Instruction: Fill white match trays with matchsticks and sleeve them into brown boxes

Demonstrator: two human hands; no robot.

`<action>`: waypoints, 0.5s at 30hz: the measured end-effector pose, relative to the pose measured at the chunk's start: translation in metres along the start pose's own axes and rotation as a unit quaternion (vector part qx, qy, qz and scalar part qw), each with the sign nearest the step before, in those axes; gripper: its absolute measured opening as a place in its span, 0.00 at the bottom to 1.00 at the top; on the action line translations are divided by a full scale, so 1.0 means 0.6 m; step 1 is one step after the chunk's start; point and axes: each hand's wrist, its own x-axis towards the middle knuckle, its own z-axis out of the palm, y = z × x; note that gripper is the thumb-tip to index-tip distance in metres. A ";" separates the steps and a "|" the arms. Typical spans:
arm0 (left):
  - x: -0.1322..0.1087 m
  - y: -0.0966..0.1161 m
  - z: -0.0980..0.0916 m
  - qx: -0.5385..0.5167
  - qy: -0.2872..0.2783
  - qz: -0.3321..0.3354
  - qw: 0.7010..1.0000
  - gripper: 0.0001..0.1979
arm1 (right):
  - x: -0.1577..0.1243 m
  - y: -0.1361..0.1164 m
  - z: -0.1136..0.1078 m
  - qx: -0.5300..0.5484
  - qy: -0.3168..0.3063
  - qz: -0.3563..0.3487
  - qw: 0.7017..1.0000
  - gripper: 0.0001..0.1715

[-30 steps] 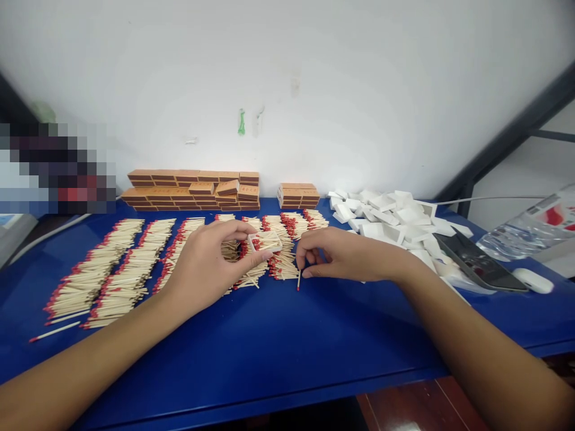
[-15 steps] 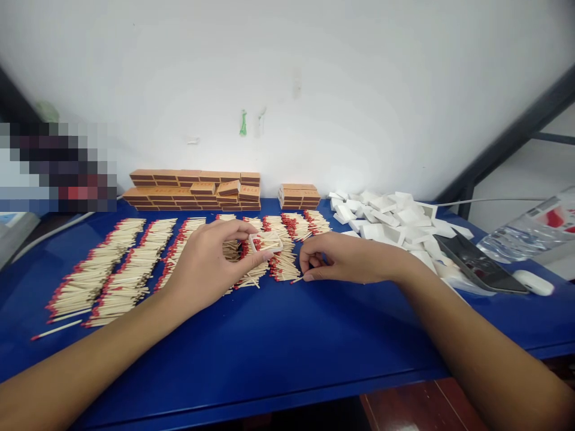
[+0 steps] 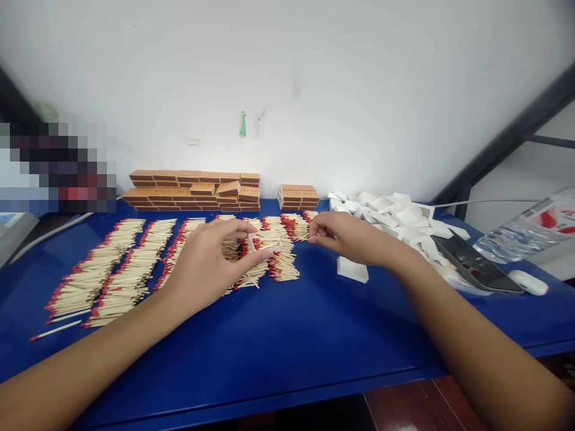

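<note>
Between its thumb and fingers, my left hand (image 3: 211, 254) holds a small white matchbox tray (image 3: 277, 246) with red-headed matches in it. It hovers over the middle rows of matches (image 3: 284, 266). My right hand (image 3: 348, 236) is beside the rightmost row of matches (image 3: 309, 216), fingers curled and thumb pressed toward them. Whether a match is between those fingertips I cannot make out. Below my right hand, a single white tray (image 3: 353, 269) lies on the blue table. My left hand hides part of the rows beneath it.
Brown matchboxes (image 3: 171, 194) are stacked along the wall, with a smaller stack (image 3: 299, 196) to their right. A heap of white trays (image 3: 399, 215) lies at the right, near a phone (image 3: 478, 263), a white mouse (image 3: 527, 281) and a plastic-wrapped pack (image 3: 525, 230). One match (image 3: 56, 330) lies apart at front left.
My right hand has moved up and to the right, away from the lower end of a match row. The single white tray has come into sight. My left hand stays almost still.
</note>
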 end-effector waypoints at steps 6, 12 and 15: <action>0.000 0.002 -0.001 -0.004 -0.002 0.008 1.000 0.21 | 0.006 0.020 0.008 -0.012 -0.038 -0.003 0.999 0.08; 0.000 0.004 -0.002 -0.006 -0.001 0.007 1.000 0.20 | 0.011 0.022 0.010 -0.024 -0.021 -0.007 0.999 0.05; 0.000 0.005 -0.004 -0.008 -0.003 0.003 1.000 0.20 | 0.012 0.021 0.011 -0.025 -0.023 -0.013 0.999 0.06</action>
